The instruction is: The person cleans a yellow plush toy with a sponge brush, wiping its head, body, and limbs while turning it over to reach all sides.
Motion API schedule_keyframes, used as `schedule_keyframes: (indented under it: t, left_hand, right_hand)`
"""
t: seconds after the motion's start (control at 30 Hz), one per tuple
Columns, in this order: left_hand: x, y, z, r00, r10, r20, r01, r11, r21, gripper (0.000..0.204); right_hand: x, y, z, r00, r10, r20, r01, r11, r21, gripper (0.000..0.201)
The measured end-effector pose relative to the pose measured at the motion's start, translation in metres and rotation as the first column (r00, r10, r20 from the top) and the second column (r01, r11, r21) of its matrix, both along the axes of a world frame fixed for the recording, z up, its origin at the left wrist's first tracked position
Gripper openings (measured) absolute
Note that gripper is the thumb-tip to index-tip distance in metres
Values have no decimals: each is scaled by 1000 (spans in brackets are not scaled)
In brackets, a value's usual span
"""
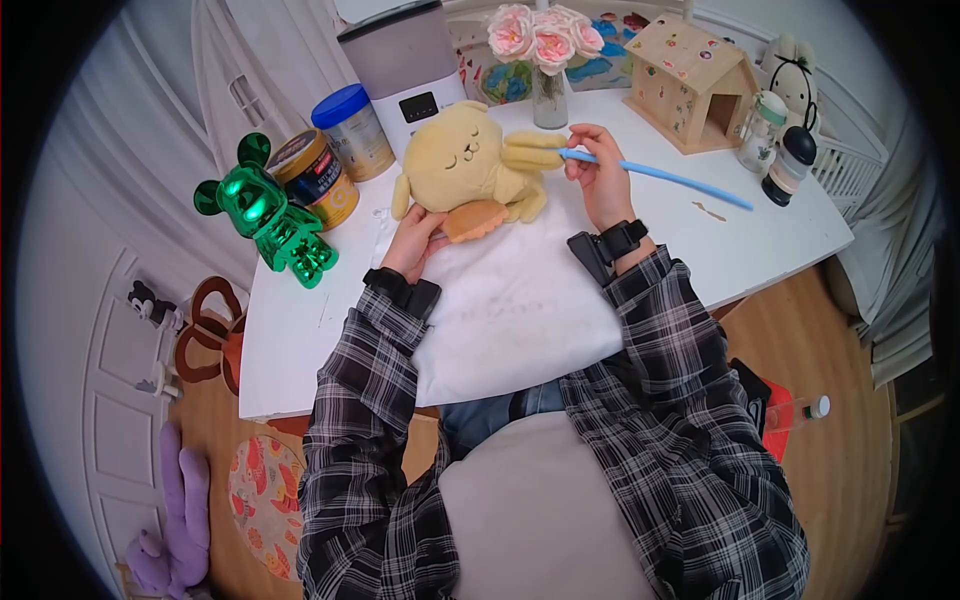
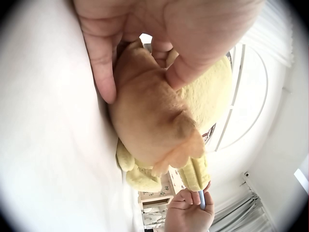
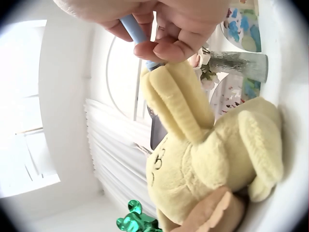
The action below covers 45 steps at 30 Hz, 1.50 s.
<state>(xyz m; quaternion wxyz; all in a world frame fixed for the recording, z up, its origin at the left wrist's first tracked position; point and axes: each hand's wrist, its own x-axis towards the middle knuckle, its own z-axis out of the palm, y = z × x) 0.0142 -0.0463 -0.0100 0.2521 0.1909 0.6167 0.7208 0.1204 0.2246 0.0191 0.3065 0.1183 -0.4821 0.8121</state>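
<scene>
A yellow plush dog (image 1: 455, 155) with stitched closed eyes lies tilted on the white cloth (image 1: 520, 320). In my right hand (image 1: 600, 180) I pinch a long blue stick (image 1: 690, 184). One end of it meets the plush's two yellow limbs (image 3: 176, 99), which lie side by side in the right wrist view. My left hand (image 1: 415, 245) grips a tan, scallop-edged soft piece (image 2: 149, 118) at the plush's lower side, thumb on one face and fingers round the other. Part of that piece is hidden under the hand.
A shiny green bear figure (image 1: 262, 215), two tubs, one with a blue lid (image 1: 345, 105), and a grey-topped appliance (image 1: 405, 65) stand left and behind. A flower vase (image 1: 549, 100), wooden house (image 1: 690, 85) and two bottles, one black-capped (image 1: 792, 165), stand at the back right.
</scene>
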Motion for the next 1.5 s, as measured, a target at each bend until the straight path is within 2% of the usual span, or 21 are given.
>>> schedule_keyframes:
  t: [0.07,0.17,0.27,0.37,0.47,0.5,0.6,0.7,0.8,0.93,1.03,1.13,1.23,1.27,1.33,1.43,1.5]
  left_hand:
    - [1,0,2,1000,1,-6,-1,1000,-4,33]
    - [6,1,6,1000,16,-14,-16,1000,-13,32]
    - [4,2,3,999,22,-29,-23,1000,-14,31]
    - [4,0,2,999,30,-36,-31,999,-27,31]
    - [1,0,0,999,31,-25,-32,999,-36,31]
    - [1,0,0,999,32,-30,-33,999,-39,31]
    - [1,1,-2,999,34,-39,-36,998,-45,32]
    - [3,2,1,998,48,-51,-49,998,-35,33]
    - [7,1,3,998,38,-55,-41,998,-43,33]
    - [-2,-1,-2,999,-1,-44,-1,999,-53,33]
    - [0,-1,0,999,-2,-42,0,999,-53,33]
    - [-2,-1,-2,999,4,-41,-6,999,-54,33]
    - [0,1,1,999,22,-39,-24,998,-57,33]
    - [2,1,2,999,30,-37,-32,997,-63,33]
    - [1,0,1,999,28,-30,-30,998,-60,34]
    - [-2,-1,-2,999,4,-41,-6,998,-57,33]
    - [-2,-1,-2,999,0,-50,-3,999,-55,33]
  right_hand:
    - [-1,-9,4,1000,16,-23,-18,995,-98,18]
    - [0,-20,11,984,174,-26,-176,978,-108,17]
    - [0,-28,14,966,258,27,-257,966,-29,15]
    - [0,-28,14,985,123,124,-134,988,81,14]
    - [-2,-2,3,992,41,119,-45,999,31,13]
    - [-2,4,2,980,-72,188,56,995,86,13]
    - [0,0,6,999,11,-51,-13,999,-48,13]
    - [7,-29,20,993,113,-45,-114,994,-5,11]
    - [5,-37,16,982,141,124,-166,962,215,12]
    - [1,-16,12,990,2,139,-47,946,319,13]
    - [-2,9,0,991,71,112,-90,981,174,14]
    - [5,-6,10,969,248,-12,-249,968,-43,15]
    - [13,-43,25,962,270,38,-266,960,-83,15]
    - [12,-45,24,973,207,106,-215,974,72,16]
    - [10,-46,19,978,47,205,-123,918,377,17]
    - [7,-33,16,974,-27,227,-50,944,325,16]
    - [7,-13,12,967,-30,253,-53,947,316,17]
